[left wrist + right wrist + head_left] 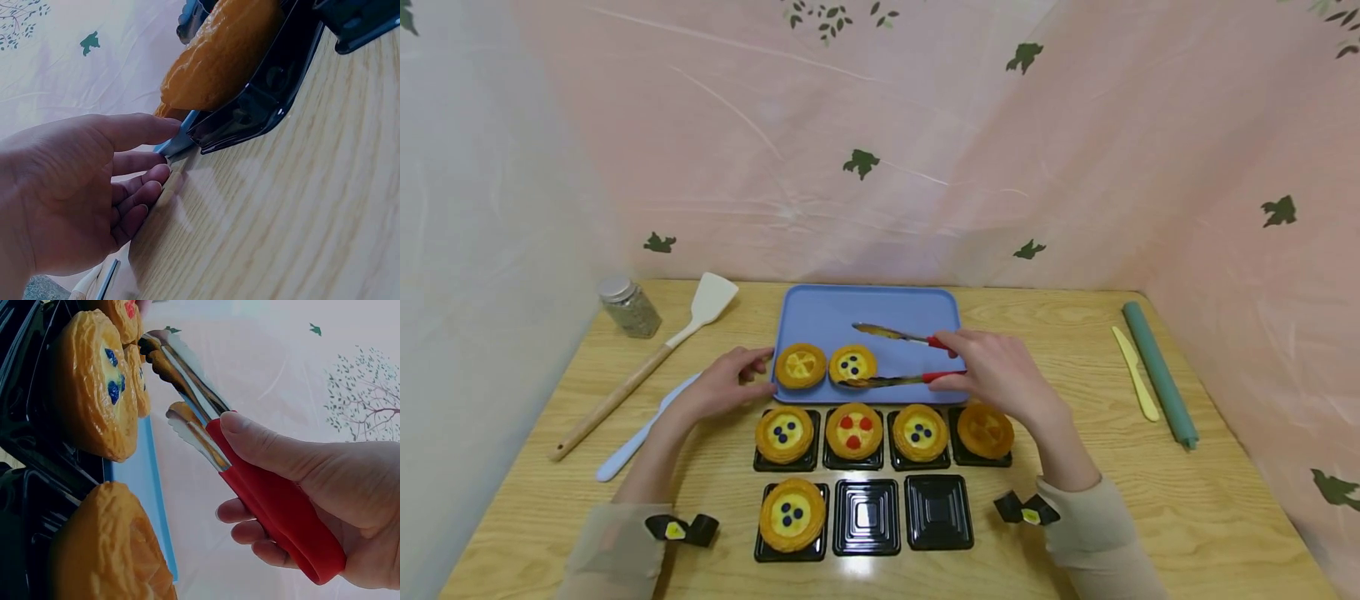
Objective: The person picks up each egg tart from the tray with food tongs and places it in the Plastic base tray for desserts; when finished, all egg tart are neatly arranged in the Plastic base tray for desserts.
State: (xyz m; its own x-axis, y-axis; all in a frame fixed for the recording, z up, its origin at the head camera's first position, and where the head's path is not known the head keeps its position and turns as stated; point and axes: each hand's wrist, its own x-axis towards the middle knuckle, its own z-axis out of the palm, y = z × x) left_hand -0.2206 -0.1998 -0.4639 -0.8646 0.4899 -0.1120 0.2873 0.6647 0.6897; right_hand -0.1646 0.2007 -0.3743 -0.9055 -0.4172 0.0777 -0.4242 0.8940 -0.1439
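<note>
Right hand (1003, 371) grips spread tongs (256, 481) over the tray (910, 304); left hand (730, 385) relaxed at its left edge.
The tray's blueberry tart (853, 362) looks light, firm; best pinched by its sides.

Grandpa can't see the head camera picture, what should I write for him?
A right hand holds spread red-handled tongs over a blue tray with two tarts, while the left hand is at the tray's left edge. Seven small black dishes stand in front of the tray, five with a tart each.
</note>
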